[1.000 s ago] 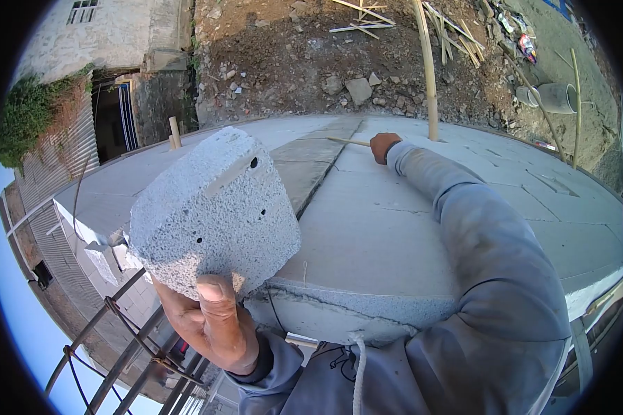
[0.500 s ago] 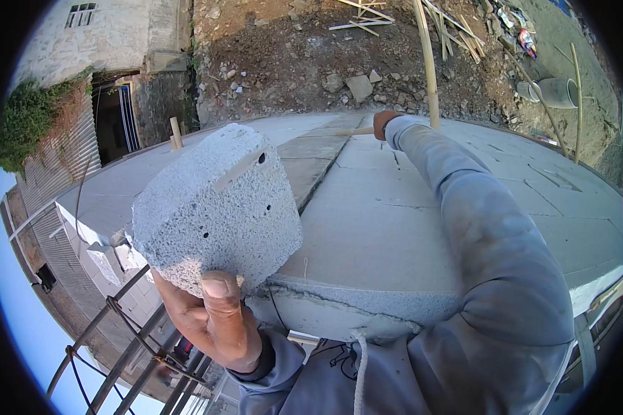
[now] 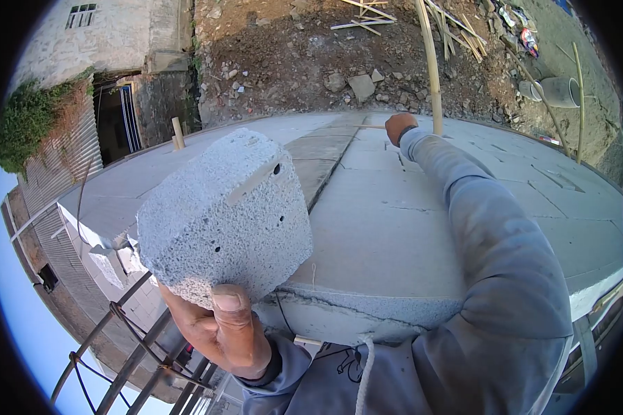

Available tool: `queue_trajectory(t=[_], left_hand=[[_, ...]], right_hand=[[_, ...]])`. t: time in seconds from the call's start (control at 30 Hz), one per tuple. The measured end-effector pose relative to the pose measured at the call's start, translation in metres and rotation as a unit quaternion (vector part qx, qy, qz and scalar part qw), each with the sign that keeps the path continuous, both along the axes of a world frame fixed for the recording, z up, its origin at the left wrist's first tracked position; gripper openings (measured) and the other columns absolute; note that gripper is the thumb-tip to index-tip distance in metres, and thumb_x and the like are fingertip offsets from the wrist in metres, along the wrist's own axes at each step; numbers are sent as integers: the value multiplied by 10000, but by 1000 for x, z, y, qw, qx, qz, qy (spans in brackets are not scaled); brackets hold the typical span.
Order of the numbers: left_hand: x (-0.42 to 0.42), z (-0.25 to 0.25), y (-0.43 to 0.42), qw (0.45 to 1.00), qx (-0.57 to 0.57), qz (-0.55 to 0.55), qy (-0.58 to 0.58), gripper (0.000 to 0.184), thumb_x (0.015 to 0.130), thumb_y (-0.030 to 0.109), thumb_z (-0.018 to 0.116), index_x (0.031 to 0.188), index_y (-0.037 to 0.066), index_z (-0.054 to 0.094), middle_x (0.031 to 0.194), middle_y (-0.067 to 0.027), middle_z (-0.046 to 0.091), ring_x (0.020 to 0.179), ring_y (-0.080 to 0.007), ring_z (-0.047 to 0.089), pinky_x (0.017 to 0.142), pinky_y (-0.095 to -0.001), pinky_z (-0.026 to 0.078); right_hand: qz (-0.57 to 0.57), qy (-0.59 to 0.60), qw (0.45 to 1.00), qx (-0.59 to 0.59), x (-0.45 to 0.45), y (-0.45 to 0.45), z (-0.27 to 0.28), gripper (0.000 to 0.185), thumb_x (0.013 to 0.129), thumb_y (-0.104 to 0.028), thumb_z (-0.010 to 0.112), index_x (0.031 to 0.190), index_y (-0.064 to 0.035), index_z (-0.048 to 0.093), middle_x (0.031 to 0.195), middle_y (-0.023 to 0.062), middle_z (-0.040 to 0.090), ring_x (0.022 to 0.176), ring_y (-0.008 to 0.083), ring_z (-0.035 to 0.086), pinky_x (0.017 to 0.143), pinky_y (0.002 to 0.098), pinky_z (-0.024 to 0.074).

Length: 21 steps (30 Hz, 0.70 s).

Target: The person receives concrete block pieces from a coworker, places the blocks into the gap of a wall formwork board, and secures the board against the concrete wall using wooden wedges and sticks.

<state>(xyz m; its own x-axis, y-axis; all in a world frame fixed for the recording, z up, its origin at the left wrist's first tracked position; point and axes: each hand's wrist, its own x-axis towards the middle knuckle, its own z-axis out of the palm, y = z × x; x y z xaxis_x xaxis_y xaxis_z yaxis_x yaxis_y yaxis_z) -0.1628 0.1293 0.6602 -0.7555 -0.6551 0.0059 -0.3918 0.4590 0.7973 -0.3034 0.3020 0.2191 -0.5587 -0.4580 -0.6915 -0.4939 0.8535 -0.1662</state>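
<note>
My left hand (image 3: 232, 328) grips a rough grey-white chunk of aerated concrete block (image 3: 225, 214) from below, thumb pressed on its near face. The chunk is pitted, with a few dark holes, and is held up over the left part of a pale block wall (image 3: 394, 235). Farther off, at the end of my outstretched arm, my right hand (image 3: 399, 127) is closed in a fist over the wall. A thin, light wooden stick (image 3: 372, 126) pokes out to the left of that fist; the rest of it is hidden.
Steel reinforcing bars (image 3: 142, 346) tied with wire rise at the lower left. A wooden pole (image 3: 430, 69) stands past my right hand. Beyond the wall lie rubble (image 3: 361, 87), loose timber strips (image 3: 464, 34) and a bucket (image 3: 559, 92). A white cord (image 3: 365, 373) hangs at my chest.
My right hand has shifted slightly to the right with the stick. The block chunk and my left hand appear slightly lower and farther right in view.
</note>
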Motion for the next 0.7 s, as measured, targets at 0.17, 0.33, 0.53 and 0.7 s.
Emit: queue_trajectory(t=[0.17,0.33,0.53,0.7], left_hand=[[2,-2,0,1000,-11,3,6,625,888,337,570,1303,-74,346,1184,-212,511,1091,-283,528,956,-397,395],[1,-2,1,1000,-13,1,15,596,905,321,551,1307,-71,353,1167,-205,525,1075,-277,536,932,-387,412],[1,-1,0,1000,-6,8,2,551,928,298,523,1305,-71,364,1151,-184,535,1038,-235,549,893,-345,429],[-5,-3,1,999,14,24,21,728,827,378,628,1328,-70,349,1183,-192,512,1069,-264,515,927,-379,377]], right_hand=[[-11,-66,998,1,-2,1,10,242,729,-122,588,933,-45,692,935,170,676,882,311,661,780,402,530],[-85,-100,991,-15,-43,9,-8,240,701,-126,584,883,-12,693,937,218,662,873,338,656,791,413,519],[-44,-177,983,4,-76,6,30,188,714,-138,581,785,-1,689,732,150,680,747,267,680,693,393,523],[53,-83,994,-40,-62,-17,13,225,709,-112,572,874,-10,685,844,178,682,834,304,670,740,415,521]])
